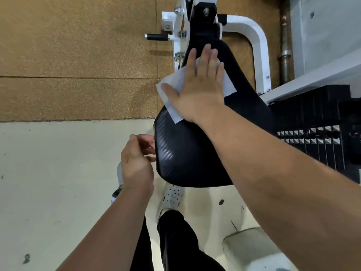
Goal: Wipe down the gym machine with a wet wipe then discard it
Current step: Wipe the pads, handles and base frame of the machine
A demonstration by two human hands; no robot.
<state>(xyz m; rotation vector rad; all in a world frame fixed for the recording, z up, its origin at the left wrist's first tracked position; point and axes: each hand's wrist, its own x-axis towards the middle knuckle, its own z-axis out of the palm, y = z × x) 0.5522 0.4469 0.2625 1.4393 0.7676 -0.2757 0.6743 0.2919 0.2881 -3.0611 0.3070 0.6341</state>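
The gym machine's black padded seat (181,153) fills the middle of the view, with a carbon-weave texture. A white wet wipe (172,85) lies flat on its upper part. My right hand (199,89) presses down on the wipe with fingers spread. My left hand (136,159) hovers at the seat's left edge, fingers loosely curled and holding nothing; whether the fingertips touch the pad is unclear.
The machine's white frame (257,47) and black bolted bracket (207,12) rise behind the seat. A black handle (157,37) sticks out left. The black weight stack (316,133) stands at the right. Brown rubber flooring (78,55) meets pale floor (58,173). My legs and shoes are below.
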